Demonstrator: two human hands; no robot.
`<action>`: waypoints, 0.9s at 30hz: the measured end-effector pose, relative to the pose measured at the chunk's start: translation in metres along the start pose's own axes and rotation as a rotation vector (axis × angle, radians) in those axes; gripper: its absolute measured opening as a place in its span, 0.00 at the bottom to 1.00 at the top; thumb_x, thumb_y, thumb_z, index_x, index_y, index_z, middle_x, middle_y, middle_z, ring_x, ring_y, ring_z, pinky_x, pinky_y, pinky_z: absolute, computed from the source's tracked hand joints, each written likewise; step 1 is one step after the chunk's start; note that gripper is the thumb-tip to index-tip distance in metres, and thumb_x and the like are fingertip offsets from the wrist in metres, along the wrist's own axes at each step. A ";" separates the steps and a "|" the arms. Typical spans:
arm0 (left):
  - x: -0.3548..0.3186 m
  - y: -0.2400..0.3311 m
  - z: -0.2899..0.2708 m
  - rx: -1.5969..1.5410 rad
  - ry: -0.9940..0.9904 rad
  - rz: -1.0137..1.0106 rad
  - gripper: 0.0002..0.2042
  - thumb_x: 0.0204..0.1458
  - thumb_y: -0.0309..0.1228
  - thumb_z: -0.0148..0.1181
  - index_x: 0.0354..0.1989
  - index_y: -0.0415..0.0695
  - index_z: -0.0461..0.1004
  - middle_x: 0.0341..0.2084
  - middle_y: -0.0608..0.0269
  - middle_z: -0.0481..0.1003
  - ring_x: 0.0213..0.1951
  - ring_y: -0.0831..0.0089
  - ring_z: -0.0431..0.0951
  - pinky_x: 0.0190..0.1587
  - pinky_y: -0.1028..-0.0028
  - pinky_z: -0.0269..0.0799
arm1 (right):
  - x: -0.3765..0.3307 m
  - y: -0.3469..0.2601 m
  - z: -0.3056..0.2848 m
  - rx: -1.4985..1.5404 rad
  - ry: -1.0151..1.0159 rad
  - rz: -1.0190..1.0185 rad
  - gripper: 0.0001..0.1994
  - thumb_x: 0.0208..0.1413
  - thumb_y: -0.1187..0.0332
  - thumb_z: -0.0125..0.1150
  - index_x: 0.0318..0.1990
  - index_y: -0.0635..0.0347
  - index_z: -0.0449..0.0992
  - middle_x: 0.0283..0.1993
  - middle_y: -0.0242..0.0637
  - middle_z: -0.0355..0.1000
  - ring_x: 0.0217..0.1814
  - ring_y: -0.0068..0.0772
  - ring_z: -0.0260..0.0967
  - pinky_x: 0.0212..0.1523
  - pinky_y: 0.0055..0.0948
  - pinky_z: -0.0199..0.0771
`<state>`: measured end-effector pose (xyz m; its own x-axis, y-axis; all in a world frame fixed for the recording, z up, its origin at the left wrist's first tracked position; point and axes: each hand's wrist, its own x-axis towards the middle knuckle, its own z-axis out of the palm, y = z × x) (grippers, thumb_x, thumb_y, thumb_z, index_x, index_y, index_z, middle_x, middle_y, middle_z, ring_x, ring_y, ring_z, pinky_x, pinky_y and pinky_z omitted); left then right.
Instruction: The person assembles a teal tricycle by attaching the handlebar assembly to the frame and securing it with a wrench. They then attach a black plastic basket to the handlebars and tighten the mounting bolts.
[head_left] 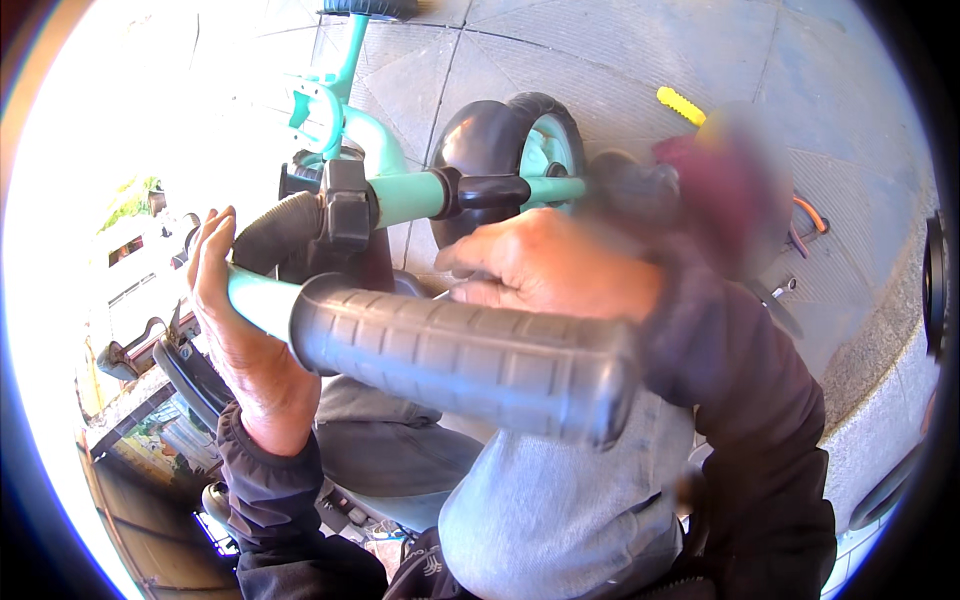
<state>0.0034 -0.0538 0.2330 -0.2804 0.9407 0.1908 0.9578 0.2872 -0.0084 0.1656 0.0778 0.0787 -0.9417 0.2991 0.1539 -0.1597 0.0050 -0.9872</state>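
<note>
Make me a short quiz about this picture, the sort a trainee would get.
1. True or false: the left hand presses against the teal handlebar beside the grey ribbed grip.
2. What colour is the rim of the small wheel?
3. The yellow ribbed piece lies: A) on the paved ground; B) in the right hand; C) on the person's grey trouser leg.

Key: 1 true. 2 teal, with a black tyre. 3 A.
</note>
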 end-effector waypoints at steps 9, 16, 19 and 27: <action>0.008 -0.016 -0.006 0.046 -0.079 -0.060 0.36 0.43 0.28 0.71 0.63 0.38 0.61 0.57 0.46 0.68 0.59 0.55 0.70 0.61 0.63 0.65 | 0.042 0.022 -0.019 -0.142 0.425 -0.178 0.14 0.51 0.62 0.66 0.40 0.63 0.82 0.30 0.52 0.78 0.36 0.53 0.78 0.40 0.47 0.76; 0.056 -0.034 -0.003 0.077 -0.124 -0.021 0.25 0.54 0.26 0.66 0.58 0.35 0.64 0.47 0.49 0.75 0.50 0.63 0.74 0.55 0.66 0.66 | 0.049 0.041 -0.027 -0.434 0.366 -0.116 0.17 0.53 0.63 0.65 0.48 0.62 0.78 0.43 0.44 0.77 0.51 0.48 0.72 0.52 0.43 0.71; 0.073 -0.043 -0.005 0.092 -0.196 -0.050 0.26 0.55 0.24 0.62 0.63 0.37 0.62 0.53 0.52 0.72 0.54 0.64 0.71 0.59 0.66 0.64 | 0.051 0.048 -0.030 -0.602 0.540 -0.227 0.13 0.53 0.63 0.64 0.42 0.61 0.80 0.38 0.47 0.78 0.43 0.50 0.77 0.44 0.44 0.76; 0.075 -0.048 -0.012 0.064 -0.232 0.002 0.22 0.53 0.23 0.64 0.57 0.39 0.66 0.42 0.55 0.75 0.46 0.68 0.75 0.52 0.68 0.69 | 0.066 0.045 -0.040 -0.383 0.497 -0.220 0.13 0.55 0.61 0.61 0.38 0.61 0.81 0.29 0.51 0.78 0.33 0.52 0.78 0.39 0.45 0.76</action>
<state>-0.0633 0.0009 0.2593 -0.2928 0.9553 -0.0403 0.9545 0.2895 -0.0717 0.1082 0.1362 0.0430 -0.6357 0.6563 0.4065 -0.1299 0.4281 -0.8944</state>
